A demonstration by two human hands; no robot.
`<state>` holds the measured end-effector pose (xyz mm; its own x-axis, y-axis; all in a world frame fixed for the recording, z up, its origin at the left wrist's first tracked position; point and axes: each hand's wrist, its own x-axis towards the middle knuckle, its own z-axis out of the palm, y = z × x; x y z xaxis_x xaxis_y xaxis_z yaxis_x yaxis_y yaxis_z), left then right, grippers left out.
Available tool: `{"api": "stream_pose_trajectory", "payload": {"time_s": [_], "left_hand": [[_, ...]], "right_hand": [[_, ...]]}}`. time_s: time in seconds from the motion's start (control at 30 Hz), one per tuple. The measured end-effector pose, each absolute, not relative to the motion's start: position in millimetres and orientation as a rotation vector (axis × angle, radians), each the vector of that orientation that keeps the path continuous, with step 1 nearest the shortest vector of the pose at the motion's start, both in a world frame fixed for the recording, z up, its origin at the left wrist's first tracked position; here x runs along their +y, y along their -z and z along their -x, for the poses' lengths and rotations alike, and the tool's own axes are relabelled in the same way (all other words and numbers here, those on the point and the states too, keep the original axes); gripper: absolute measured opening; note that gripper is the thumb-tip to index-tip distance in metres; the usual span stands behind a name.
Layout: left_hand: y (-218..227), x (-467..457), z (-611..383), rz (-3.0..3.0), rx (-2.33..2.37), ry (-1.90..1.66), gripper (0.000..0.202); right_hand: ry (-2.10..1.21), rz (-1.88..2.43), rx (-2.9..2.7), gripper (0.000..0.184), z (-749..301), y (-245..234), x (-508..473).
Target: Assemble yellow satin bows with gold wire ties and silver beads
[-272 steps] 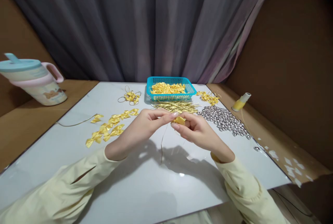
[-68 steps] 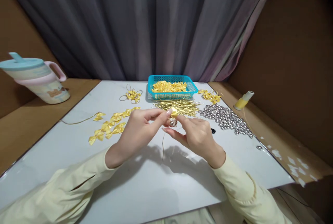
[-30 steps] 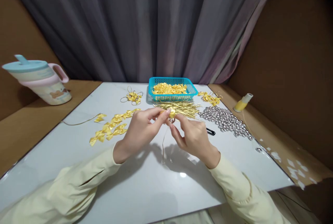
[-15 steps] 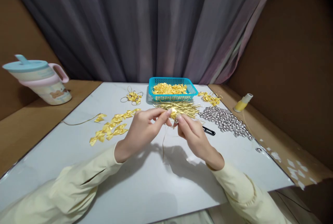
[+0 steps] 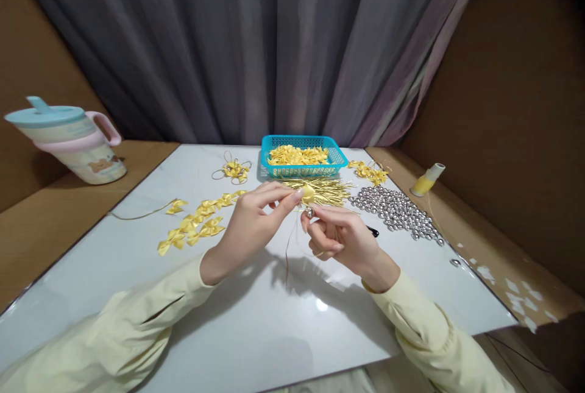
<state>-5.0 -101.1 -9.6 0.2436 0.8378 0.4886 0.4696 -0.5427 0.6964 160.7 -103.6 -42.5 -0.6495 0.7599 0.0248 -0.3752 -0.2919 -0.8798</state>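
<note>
My left hand (image 5: 250, 225) pinches a small yellow ribbon bow (image 5: 307, 194) between thumb and fingertips, above the white table (image 5: 256, 320). My right hand (image 5: 340, 236) is closed just right of and below the bow, thumb and forefinger pinching a small silver bell (image 5: 309, 212) at the bow's underside. Thin gold cords (image 5: 289, 247) hang from between the two hands toward the table. Both sleeves are pale yellow.
A blue basket (image 5: 300, 155) of yellow bows stands at the back, gold wire ties (image 5: 329, 191) in front of it, silver bells (image 5: 395, 209) to the right. Loose bows (image 5: 194, 223) lie left, finished pieces (image 5: 234, 169) behind. A lidded jug (image 5: 68, 142), a yellow thread spool (image 5: 425, 180), a black pen (image 5: 373, 232).
My right hand has shifted from gripping beside the bow to pinching the silver bell under it. The left hand keeps holding the bow at nearly the same spot.
</note>
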Motion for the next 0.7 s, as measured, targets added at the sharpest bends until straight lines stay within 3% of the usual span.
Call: {"api": "stream_pose_trajectory", "payload": {"time_s": [0.2, 0.7], "left_hand": [[3.5, -97.8, 8.3, -1.983, 1.148, -1.069, 0.039], [3.4, -95.7, 10.8, -1.937, 1.067, -0.891, 0.033]], "right_hand": [[-1.980, 0.528, -1.220, 0.029, -159.7, 41.8, -104.0], [-1.913, 0.567, -1.234, 0.030, -162.2, 42.8, -102.6]]}}
